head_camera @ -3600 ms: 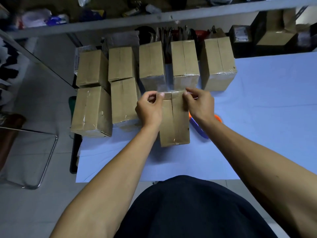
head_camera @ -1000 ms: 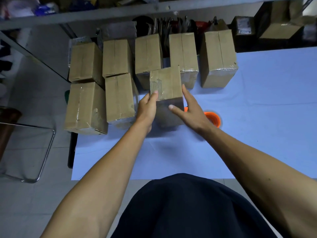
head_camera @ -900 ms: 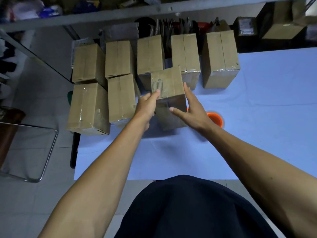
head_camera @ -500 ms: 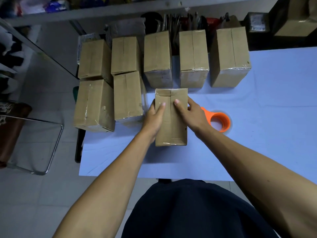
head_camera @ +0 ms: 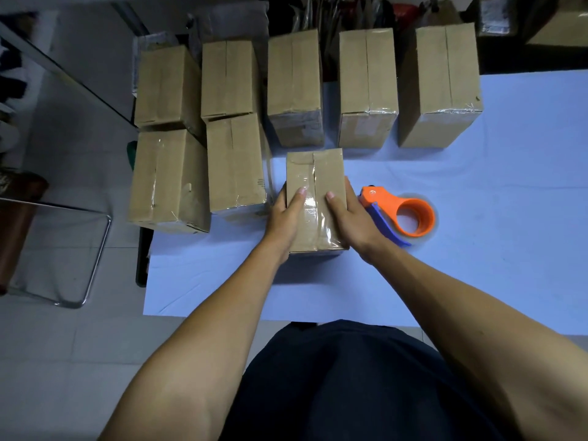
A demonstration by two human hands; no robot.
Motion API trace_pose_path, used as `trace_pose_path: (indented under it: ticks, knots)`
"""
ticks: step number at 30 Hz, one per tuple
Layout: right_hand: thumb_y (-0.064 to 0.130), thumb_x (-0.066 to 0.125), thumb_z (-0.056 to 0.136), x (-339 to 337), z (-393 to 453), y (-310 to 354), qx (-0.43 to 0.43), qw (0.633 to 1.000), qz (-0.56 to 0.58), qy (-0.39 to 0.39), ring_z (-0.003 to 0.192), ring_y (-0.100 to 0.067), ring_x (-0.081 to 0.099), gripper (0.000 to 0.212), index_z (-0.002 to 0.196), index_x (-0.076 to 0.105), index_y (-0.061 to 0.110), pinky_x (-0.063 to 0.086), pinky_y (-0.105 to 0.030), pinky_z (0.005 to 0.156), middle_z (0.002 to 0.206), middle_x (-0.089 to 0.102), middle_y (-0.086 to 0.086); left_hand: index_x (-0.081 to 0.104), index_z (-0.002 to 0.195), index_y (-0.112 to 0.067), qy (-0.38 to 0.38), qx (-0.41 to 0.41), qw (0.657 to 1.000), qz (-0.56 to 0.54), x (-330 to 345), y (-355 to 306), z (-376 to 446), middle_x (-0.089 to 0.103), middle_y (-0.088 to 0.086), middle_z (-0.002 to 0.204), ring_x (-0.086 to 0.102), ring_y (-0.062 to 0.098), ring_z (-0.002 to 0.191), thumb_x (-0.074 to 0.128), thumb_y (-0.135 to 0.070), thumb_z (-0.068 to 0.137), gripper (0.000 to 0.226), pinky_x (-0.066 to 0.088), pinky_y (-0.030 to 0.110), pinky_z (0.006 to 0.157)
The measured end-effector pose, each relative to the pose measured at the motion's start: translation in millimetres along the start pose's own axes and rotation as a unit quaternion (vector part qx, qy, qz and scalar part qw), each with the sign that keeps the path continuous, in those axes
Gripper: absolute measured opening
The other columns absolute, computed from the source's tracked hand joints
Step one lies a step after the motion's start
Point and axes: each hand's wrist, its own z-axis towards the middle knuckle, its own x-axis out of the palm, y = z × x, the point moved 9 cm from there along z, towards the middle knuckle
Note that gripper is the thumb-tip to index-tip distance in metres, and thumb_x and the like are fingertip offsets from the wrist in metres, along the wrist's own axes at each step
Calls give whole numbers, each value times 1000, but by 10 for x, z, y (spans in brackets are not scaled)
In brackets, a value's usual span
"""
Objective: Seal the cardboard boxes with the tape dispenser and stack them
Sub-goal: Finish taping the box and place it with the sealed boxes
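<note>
Hands frame a cardboard box [head_camera: 315,198] that stands on the pale blue table [head_camera: 477,265], in front of the person's dark-clothed torso. The left hand [head_camera: 284,218] grasps the box's left side, thumb laid on the top face beside the seam, the other fingers wrapped down the side out of view. The right hand [head_camera: 348,218] grasps the right side in the same manner — thumb on top, fingers curled round the edge. A strip of clear tape [head_camera: 310,208] runs along the centre seam of the top face and folds over the near edge, shiny between the two thumbs.

Just right of the box lies the tape dispenser [head_camera: 401,214], flat on the table, with an orange body and ring and a blue handle; the right wrist passes over its near end, and whether they touch cannot be told.

Beyond the held box stands a back row of five taped boxes [head_camera: 367,87], upright and side by side along the far edge of the table. Two more boxes [head_camera: 235,163] sit in front of that row at the left — one of them past the table's left edge, on something that cannot be made out. Left of the table, a chrome chair frame [head_camera: 95,249] stands on the tiled floor.
</note>
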Motion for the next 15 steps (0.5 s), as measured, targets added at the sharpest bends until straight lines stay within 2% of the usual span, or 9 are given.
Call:
trace_pose_path:
  ticks: [5, 9, 15]
  knots:
    - [81, 41, 78, -24, 149, 191, -8, 1000, -13, -10, 140, -12, 43, 87, 154, 18, 46, 31, -42, 119, 155, 39, 17, 63, 122, -29, -11, 12, 1000, 19, -25, -171, 151, 73, -4, 112, 70, 17, 103, 53, -34, 101, 24, 56, 40, 93]
    - [79, 38, 78, -68, 351, 392, -17, 999, -33, -9, 135, -15, 48, 85, 154, 23, 42, 36, -43, 115, 151, 47, 11, 64, 110, -37, -35, 6, 998, 50, -37, -332, 313, 74, -7, 108, 71, 15, 99, 55, -47, 92, 23, 55, 45, 96]
    - [78, 36, 79, -126, 513, 475, -16, 999, -45, -4, 134, -16, 49, 85, 155, 23, 42, 35, -43, 115, 150, 48, 10, 61, 91, -44, -60, 23, 991, 115, -3, -434, 517, 72, -11, 101, 69, 15, 97, 49, -55, 93, 16, 54, 43, 96]
